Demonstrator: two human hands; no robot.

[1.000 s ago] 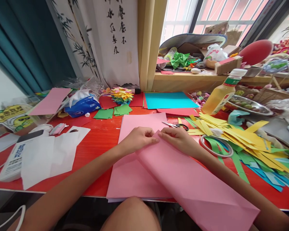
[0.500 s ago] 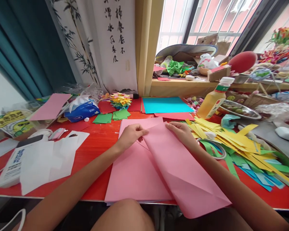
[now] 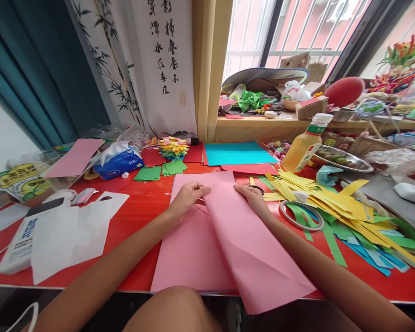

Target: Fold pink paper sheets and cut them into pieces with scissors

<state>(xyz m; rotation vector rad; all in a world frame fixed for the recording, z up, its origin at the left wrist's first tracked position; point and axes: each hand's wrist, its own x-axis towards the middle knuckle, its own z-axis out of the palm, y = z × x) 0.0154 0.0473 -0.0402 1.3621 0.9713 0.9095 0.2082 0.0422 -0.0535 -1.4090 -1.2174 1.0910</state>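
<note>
A folded sheet of pink paper (image 3: 249,244) slants over a stack of pink paper (image 3: 190,258) at the table's front edge. My left hand (image 3: 189,197) pinches the sheet's upper left corner between thumb and fingers. At the upper right corner, my right hand (image 3: 251,196) is closed on the same sheet. The sheet's lower end hangs past the table edge and bears a diagonal crease. A thin dark curved line shows on the stack below my left fingers; I cannot tell what it is.
Right of my arm lie a roll of tape (image 3: 301,216) and yellow paper strips (image 3: 335,198). Behind stand a juice bottle (image 3: 302,147) and blue paper (image 3: 238,153). On the left are a tissue pack (image 3: 118,163), white paper (image 3: 69,230) and green squares (image 3: 148,173).
The folded sheet and my right hand have shifted slightly left, the sheet's lower end most. A dark ring-shaped handle now shows behind my right hand. Both hands keep their hold.
</note>
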